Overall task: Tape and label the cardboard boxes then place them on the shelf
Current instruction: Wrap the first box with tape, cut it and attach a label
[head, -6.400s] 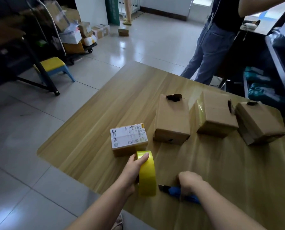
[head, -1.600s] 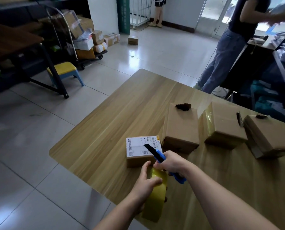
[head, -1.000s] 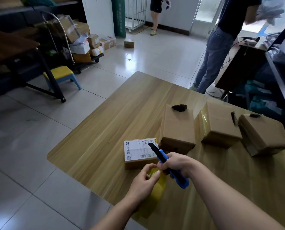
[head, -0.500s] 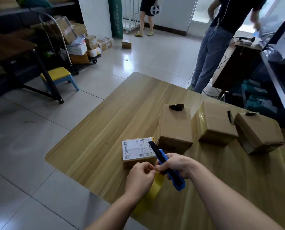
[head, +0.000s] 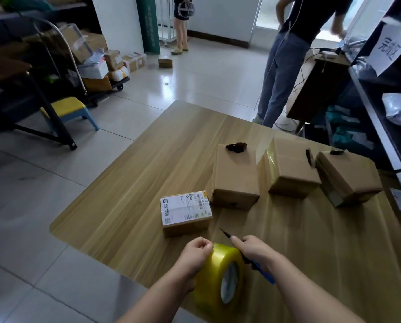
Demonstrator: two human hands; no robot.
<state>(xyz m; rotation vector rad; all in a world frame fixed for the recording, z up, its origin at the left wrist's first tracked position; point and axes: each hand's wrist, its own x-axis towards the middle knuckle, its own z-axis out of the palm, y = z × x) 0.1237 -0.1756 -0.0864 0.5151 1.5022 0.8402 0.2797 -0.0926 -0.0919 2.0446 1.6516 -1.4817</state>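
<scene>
A small labelled cardboard box (head: 186, 213) lies on the wooden table (head: 148, 173) just beyond my hands. Three plain cardboard boxes stand behind it in a row: one in the middle (head: 235, 177), one to its right (head: 290, 170) and one at the far right (head: 347, 177). My left hand (head: 195, 255) grips a roll of yellow tape (head: 220, 278) held on edge near the table's front. My right hand (head: 253, 250) holds a blue utility knife (head: 262, 271), its dark blade tip pointing toward the labelled box.
A dark shelf unit (head: 381, 127) with a paper sign stands at the right. A person in jeans (head: 281, 73) stands beyond the table by a desk. Another person stands far back. A cart of parcels (head: 97, 68) and a yellow stool (head: 66, 110) are at the left.
My hands have pulled back toward me from the labelled box. The tape roll has turned so that its core faces me. The knife now sits lower, beside the roll.
</scene>
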